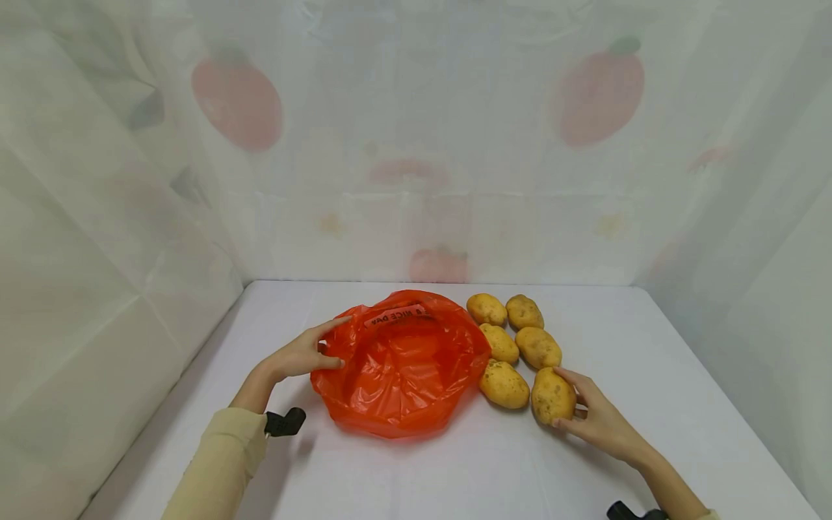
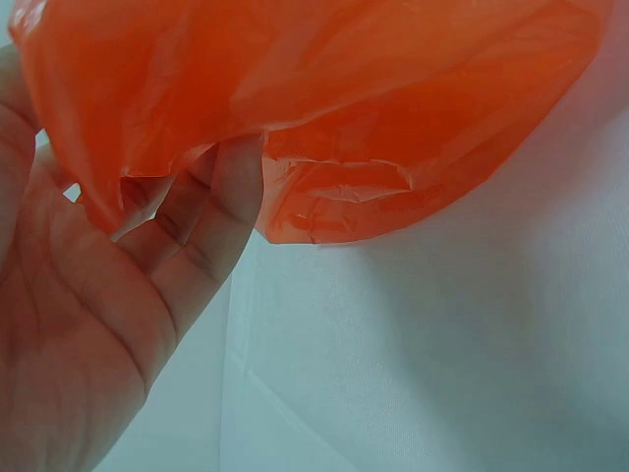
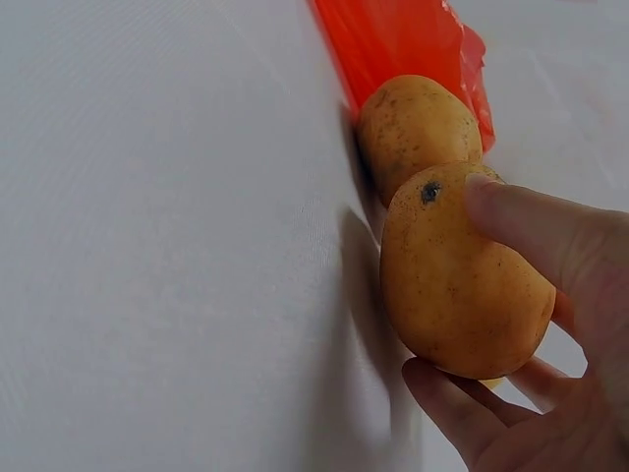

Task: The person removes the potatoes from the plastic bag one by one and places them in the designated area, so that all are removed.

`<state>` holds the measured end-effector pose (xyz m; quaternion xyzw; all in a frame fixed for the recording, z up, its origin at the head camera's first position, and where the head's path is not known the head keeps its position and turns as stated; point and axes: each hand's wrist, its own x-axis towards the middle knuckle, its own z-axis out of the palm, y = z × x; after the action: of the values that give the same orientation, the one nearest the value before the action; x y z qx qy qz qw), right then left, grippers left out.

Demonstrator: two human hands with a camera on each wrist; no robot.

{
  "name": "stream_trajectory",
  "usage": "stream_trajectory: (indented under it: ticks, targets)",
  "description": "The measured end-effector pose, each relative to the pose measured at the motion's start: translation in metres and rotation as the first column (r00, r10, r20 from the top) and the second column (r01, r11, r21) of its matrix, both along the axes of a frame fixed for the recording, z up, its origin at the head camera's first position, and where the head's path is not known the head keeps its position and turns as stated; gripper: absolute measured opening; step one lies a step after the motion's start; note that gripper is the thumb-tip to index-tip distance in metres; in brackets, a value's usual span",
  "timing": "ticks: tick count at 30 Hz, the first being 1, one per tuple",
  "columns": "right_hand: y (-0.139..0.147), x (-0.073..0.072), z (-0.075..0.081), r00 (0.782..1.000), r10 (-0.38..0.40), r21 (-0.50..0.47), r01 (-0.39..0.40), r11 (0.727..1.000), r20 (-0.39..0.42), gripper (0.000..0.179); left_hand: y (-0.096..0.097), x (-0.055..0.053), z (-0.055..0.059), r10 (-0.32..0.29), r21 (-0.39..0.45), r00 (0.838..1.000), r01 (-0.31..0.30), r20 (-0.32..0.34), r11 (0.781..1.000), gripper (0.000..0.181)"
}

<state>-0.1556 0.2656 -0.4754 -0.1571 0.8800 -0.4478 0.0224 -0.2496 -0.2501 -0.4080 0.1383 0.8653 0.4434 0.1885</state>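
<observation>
A red plastic bag (image 1: 403, 361) lies with its mouth spread wide, its inside showing and some dark lettering on the far wall. My left hand (image 1: 305, 354) holds the bag's left rim between thumb and fingers; in the left wrist view the red film (image 2: 324, 88) hides the fingertips. With thumb and fingers on opposite sides, my right hand (image 1: 601, 419) grips the nearest potato (image 1: 552, 397) of the right row. In the right wrist view a dark spot marks this potato (image 3: 462, 285). Another potato (image 1: 505, 385) lies just left of it, close to the bag.
Several more yellow potatoes (image 1: 538, 347) sit in two rows right of the bag, the left row near its rim. A white cloth covers the table (image 1: 481, 469). Pale curtains with fruit prints (image 1: 416, 130) hang behind and on both sides.
</observation>
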Motion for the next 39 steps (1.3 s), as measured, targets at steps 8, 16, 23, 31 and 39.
stream_trajectory:
  ticks: [8, 16, 23, 31, 39]
  targets:
    - [-0.0002, -0.0004, -0.0006, 1.0, -0.011, 0.019, 0.011, 1.0, 0.007, 0.083, 0.0011, 0.0007, -0.0001, 0.014, -0.017, 1.0, -0.014, -0.007, 1.0, 0.079]
    - [-0.0001, -0.0019, 0.0005, 0.999, -0.031, 0.056, 0.03, 0.998, 0.029, 0.083, 0.0017, 0.0009, -0.0002, 0.008, -0.013, 1.0, -0.008, -0.012, 1.0, 0.078]
    - [-0.0011, -0.0014, 0.0028, 0.999, -0.025, 0.032, 0.024, 0.999, 0.042, 0.082, 0.0028, 0.0012, -0.0003, 0.026, -0.009, 1.0, -0.025, 0.006, 1.0, 0.078]
    - [0.0004, -0.0031, -0.0005, 0.999, 0.001, 0.028, -0.002, 1.0, 0.035, 0.081, 0.0025, 0.0012, -0.0014, 0.028, -0.013, 1.0, -0.028, 0.009, 1.0, 0.078]
    - [0.0021, -0.0043, -0.0036, 0.999, 0.009, 0.034, -0.011, 0.999, 0.054, 0.081, 0.0021, 0.0013, -0.001, 0.008, -0.02, 1.0, -0.008, -0.002, 1.0, 0.077]
